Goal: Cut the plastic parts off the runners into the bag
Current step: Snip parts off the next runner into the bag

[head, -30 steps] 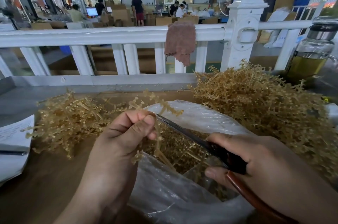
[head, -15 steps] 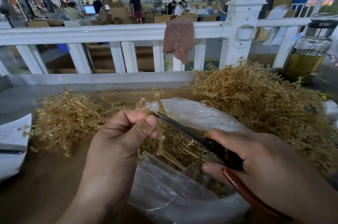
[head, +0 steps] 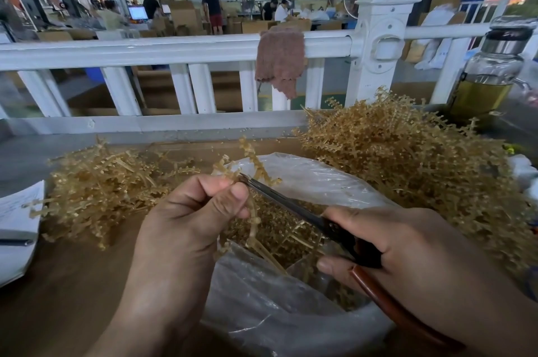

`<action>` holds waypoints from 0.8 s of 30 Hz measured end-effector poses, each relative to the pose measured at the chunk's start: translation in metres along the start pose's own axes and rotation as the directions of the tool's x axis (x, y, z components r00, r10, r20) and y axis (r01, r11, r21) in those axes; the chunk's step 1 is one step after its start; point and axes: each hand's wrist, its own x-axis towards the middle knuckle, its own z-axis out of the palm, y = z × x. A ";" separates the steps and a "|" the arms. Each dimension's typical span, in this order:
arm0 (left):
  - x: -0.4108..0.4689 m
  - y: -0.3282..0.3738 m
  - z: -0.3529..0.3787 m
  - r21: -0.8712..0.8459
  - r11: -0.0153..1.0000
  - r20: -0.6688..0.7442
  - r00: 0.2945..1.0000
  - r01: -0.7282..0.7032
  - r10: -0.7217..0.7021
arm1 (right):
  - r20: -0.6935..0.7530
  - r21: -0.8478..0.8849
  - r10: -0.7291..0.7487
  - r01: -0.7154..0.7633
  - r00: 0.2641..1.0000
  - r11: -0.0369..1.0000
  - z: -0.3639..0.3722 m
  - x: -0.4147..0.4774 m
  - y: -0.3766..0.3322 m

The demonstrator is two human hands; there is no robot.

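Observation:
My left hand [head: 192, 217] pinches a tan plastic runner [head: 252, 211] between thumb and fingers over the open clear plastic bag [head: 305, 179]. My right hand [head: 393, 249] grips scissors [head: 294, 206] with dark blades and a red-brown handle. The blade tips sit at the runner, right by my left fingertips. Cut tan parts [head: 279, 231] lie inside the bag. A big heap of runners [head: 407, 158] lies to the right of the bag, and a flatter heap of runners [head: 99, 182] lies to the left.
The brown tabletop [head: 72, 284] carries white papers with a pen [head: 14, 231] at the left edge. A white railing [head: 174, 48] with a brown cloth [head: 279, 59] runs behind. A glass bottle of yellow liquid [head: 492, 74] stands at the far right.
The scissors' tips have edged up to the runner by my left fingertips. My left hand has shifted the runner slightly; both hands keep their grips.

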 end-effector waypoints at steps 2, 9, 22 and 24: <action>0.000 0.000 0.001 -0.022 1.000 0.002 1.000 0.002 -0.002 | 0.007 0.004 0.001 -0.001 1.000 1.000 0.001 0.000 -0.001; -0.001 0.000 -0.001 -0.023 1.000 0.042 0.999 0.009 -0.008 | -0.053 -0.009 -0.021 0.020 0.998 1.000 0.004 -0.001 0.000; -0.003 0.003 0.003 -0.037 0.999 0.022 0.999 0.024 -0.023 | -0.005 0.001 -0.005 0.005 1.000 1.000 0.000 0.000 0.002; -0.003 0.003 0.003 -0.029 0.999 0.022 1.000 0.020 -0.019 | 0.008 0.007 -0.001 0.001 1.000 1.000 0.000 0.000 0.003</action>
